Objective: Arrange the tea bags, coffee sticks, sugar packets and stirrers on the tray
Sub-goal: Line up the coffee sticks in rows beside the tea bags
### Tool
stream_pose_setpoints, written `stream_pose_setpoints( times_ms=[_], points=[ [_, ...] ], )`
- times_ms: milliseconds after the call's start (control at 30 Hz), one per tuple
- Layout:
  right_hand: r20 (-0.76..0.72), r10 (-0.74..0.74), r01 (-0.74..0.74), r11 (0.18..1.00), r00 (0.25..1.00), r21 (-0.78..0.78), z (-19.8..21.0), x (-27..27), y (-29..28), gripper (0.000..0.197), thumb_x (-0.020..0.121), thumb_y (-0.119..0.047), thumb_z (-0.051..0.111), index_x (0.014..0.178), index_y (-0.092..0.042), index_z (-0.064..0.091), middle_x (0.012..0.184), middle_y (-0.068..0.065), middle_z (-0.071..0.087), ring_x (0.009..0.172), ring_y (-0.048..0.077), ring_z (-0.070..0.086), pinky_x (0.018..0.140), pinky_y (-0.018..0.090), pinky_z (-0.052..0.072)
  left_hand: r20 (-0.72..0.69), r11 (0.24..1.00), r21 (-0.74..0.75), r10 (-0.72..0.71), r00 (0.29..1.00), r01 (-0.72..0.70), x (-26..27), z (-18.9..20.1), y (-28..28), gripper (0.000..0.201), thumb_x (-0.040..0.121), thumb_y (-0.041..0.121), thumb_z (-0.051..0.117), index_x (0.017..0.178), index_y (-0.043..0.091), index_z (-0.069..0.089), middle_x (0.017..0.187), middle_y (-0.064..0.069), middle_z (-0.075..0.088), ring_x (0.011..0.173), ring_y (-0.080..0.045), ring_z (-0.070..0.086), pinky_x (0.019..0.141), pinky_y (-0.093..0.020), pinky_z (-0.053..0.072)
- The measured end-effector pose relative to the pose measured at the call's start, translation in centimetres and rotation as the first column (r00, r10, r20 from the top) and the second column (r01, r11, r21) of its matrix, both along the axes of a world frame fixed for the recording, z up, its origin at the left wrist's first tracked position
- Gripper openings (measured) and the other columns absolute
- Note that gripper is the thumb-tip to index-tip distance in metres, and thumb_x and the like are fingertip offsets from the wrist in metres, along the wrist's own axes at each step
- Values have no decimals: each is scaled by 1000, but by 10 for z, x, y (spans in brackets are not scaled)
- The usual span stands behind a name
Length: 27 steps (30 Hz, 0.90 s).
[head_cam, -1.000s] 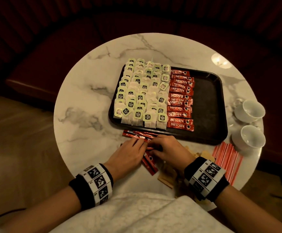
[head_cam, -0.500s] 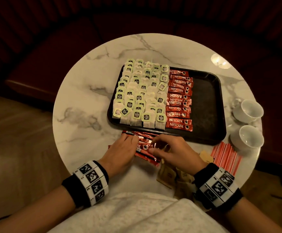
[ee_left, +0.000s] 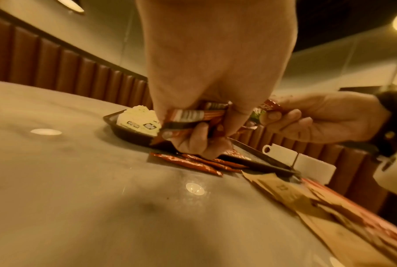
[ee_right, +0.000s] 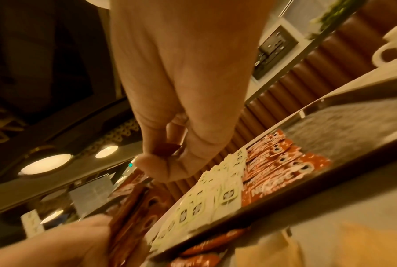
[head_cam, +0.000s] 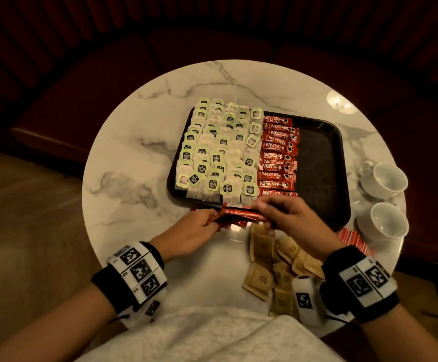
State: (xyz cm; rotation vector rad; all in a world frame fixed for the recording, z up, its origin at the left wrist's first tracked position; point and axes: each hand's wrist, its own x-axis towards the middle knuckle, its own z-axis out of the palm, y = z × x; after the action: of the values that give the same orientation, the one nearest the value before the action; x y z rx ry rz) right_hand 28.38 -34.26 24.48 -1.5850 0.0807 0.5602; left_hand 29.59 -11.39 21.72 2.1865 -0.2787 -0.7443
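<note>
1. The marble counter (head_cam: 134, 152) carries a dark tray (head_cam: 319, 163) at 12 o'clock from both hands.
2. Tea bags (head_cam: 212, 152) fill the tray's 9 o'clock half; beside them are red sticks (head_cam: 278, 147) reading "NESCAFE CLASSIC".
3. The left hand (head_cam: 189, 231) and right hand (head_cam: 291, 218) each pinch one end of a bundle of coffee sticks (head_cam: 238, 215) at the tray's 6 o'clock rim.

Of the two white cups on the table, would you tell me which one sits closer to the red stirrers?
The nearer white cup, closest to the person. It stands right beside the red stirrers; the farther cup sits beyond it.
</note>
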Motion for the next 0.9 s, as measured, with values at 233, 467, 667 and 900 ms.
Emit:
stream_pose_setpoints(
  times_ms=[233, 467, 667, 900],
  points=[
    [-113, -223, 244, 941, 968, 235, 11, 13, -14, 31, 74, -10, 69, 104, -6, 70, 102, 10, 75, 90, 22, 72, 72, 24, 60, -223, 899, -348, 197, 955, -266, 10, 19, -8, 7, 95, 9, 56, 93, 16, 57, 52, 16, 53, 50, 2, 45, 49, -11, 35],
    [-102, -349, 363, 902, 932, 234, 11, 16, 2, 20, 95, -15, 55, 86, -2, 67, 69, 7, 66, 56, 10, 61, 54, 19, 54, -208, 765, -490, 363, 908, -418, 27, 33, -23, 24, 84, 36, 64, 95, 16, 62, 49, 19, 54, 45, 5, 50, 53, -16, 39],
    [-132, -384, 406, 871, 914, 278, 8, 17, 8, 19, 94, -15, 57, 104, -1, 65, 80, 11, 67, 64, 14, 66, 66, 23, 60, -189, 815, -427, 342, 920, -391, 30, 29, -27, 7, 82, 21, 74, 83, 21, 68, 77, 7, 72, 76, -6, 68, 78, -29, 50],
    [-40, -355, 357, 919, 934, 167, 5, 19, -4, 24, 83, -21, 67, 104, -10, 71, 96, 10, 72, 79, 19, 67, 78, 34, 61, -131, 882, -336, 304, 943, -331, 36, 23, -26, 6, 81, 26, 75, 84, 23, 70, 76, 10, 71, 81, -6, 68, 83, -26, 51]
  ],
)
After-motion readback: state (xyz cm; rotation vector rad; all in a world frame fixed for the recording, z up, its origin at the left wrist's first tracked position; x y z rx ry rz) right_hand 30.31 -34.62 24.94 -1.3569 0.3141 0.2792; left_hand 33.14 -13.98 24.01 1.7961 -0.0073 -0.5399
